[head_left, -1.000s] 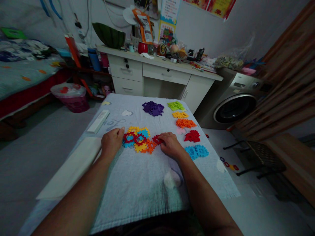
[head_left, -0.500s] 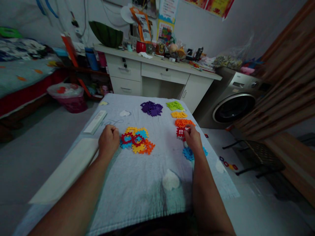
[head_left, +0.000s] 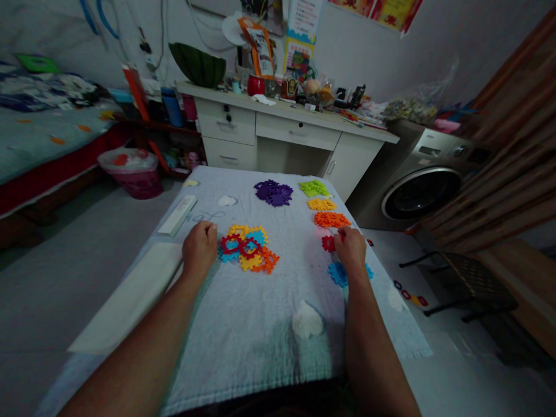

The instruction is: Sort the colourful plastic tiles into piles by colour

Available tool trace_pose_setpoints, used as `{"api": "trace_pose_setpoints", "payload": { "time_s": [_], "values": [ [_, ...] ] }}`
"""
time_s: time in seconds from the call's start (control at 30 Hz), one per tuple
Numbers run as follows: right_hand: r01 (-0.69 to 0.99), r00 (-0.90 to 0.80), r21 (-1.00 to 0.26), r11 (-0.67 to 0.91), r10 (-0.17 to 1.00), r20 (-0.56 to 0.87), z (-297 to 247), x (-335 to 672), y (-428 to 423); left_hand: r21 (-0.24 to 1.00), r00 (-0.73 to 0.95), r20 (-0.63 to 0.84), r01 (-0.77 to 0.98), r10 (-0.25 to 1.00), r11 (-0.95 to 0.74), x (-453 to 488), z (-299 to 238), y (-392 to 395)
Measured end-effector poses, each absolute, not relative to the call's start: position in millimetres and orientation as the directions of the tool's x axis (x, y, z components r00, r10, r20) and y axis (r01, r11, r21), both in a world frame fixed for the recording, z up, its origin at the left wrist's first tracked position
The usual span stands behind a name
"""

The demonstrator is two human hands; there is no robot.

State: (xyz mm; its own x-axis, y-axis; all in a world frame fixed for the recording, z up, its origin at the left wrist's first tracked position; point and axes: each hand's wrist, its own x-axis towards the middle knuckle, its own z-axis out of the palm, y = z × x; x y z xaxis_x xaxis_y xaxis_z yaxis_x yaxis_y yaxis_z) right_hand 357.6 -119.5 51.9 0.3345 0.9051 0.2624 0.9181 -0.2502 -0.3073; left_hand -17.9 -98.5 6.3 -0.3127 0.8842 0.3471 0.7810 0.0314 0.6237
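Observation:
Loosely closed, my left hand [head_left: 200, 248] rests on the cloth just left of a mixed heap of notched plastic building pieces. In that heap lie red pieces [head_left: 250, 248], blue ones, yellow pieces [head_left: 251, 262] and orange pieces [head_left: 268, 260]. Whether that hand holds anything is hidden. My right hand [head_left: 351, 249] is closed over the red spot at the right side of the table, with red showing at its fingertips. A red building piece [head_left: 328, 243] sticks out to its left. Blue pieces [head_left: 337, 274] lie below that hand, partly covered by the wrist.
Piles of orange pieces [head_left: 331, 220], yellow pieces [head_left: 321, 204] and green pieces [head_left: 314, 187] line the right edge. Purple pieces [head_left: 273, 193] sit at the back. A white box [head_left: 178, 215] and a long white board [head_left: 130, 298] lie left. Beyond stands a desk [head_left: 295, 124].
My right hand has come down onto the red spot; the red window-like piece seen upright in its fingers is now lower and mostly covered. My left hand stays beside the mixed heap. The view shifted slightly.

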Motion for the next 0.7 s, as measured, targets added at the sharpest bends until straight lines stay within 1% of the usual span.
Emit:
{"api": "trace_pose_setpoints", "payload": {
  "time_s": [0.03,0.1,0.17,0.23,0.33,0.4,0.47,0.6,0.7],
  "values": [
    [0.921,0.313,-0.321,-0.220,0.908,0.277,52.0,352.7,-119.4,0.616,-0.307,0.349,0.787,0.885,0.030,-17.5,7.2,-98.9],
    [0.928,0.212,-0.361,-0.090,0.925,0.314,50.2,337.5,-119.8,0.599,-0.287,0.362,0.800,0.887,0.014,-16.7,9.2,-99.6],
    [0.915,0.047,-0.392,0.095,0.940,0.337,46.3,316.3,-121.9,0.575,-0.264,0.382,0.818,0.886,-0.004,-16.1,11.2,-100.1],
    [0.873,-0.128,-0.411,0.263,0.936,0.328,41.4,292.7,-125.5,0.554,-0.251,0.395,0.832,0.884,-0.012,-15.8,13.0,-100.7],
    [0.799,-0.320,-0.426,0.424,0.900,0.296,33.8,262.1,-131.6,0.546,-0.251,0.396,0.838,0.883,-0.006,-16.0,14.6,-101.5],
    [0.761,-0.403,-0.432,0.483,0.875,0.269,28.9,248.8,-134.3,0.551,-0.261,0.396,0.835,0.880,0.000,-16.3,14.5,-101.6],
    [0.737,-0.453,-0.444,0.510,0.860,0.237,25.0,241.3,-134.8,0.559,-0.277,0.396,0.829,0.875,0.009,-16.8,13.4,-101.3],
    [0.717,-0.474,-0.471,0.515,0.855,0.213,24.3,234.1,-127.8,0.577,-0.302,0.394,0.816,0.868,0.022,-17.4,9.2,-99.3],
    [0.716,-0.490,-0.469,0.518,0.850,0.192,29.4,226.7,-114.6,0.618,-0.338,0.393,0.786,0.855,0.027,-17.8,5.8,-97.6]
  ]
}}
